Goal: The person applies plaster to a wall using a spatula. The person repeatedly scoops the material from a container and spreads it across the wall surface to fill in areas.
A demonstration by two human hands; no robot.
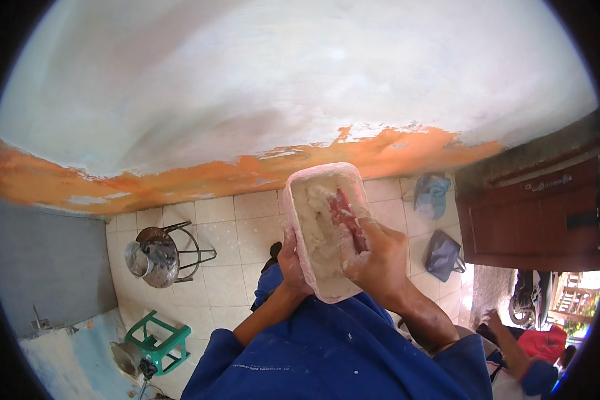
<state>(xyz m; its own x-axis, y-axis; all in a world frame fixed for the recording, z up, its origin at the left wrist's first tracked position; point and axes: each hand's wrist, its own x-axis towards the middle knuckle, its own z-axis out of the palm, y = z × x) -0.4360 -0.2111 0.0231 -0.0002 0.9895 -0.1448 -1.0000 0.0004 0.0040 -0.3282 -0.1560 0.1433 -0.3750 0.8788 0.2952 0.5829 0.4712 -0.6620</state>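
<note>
Pink rectangular tub (291,205) is resting between your hands, holding pale paste (319,257); your left hand (293,265) is clasping its left side, your right hand (381,260) is gripping a red tool (343,210) inside.

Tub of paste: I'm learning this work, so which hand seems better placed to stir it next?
Likely the right hand: it grips the red tool inside the tub, while the left hand is busy holding the tub's side.

Paste (311,223) is looking matt and lumpy in a plastic-looking tub (320,169); orange paint (213,179) is showing rough; floor tiles (257,233) are appearing smooth; the cloth shirt (353,350) is looking matt.
</note>
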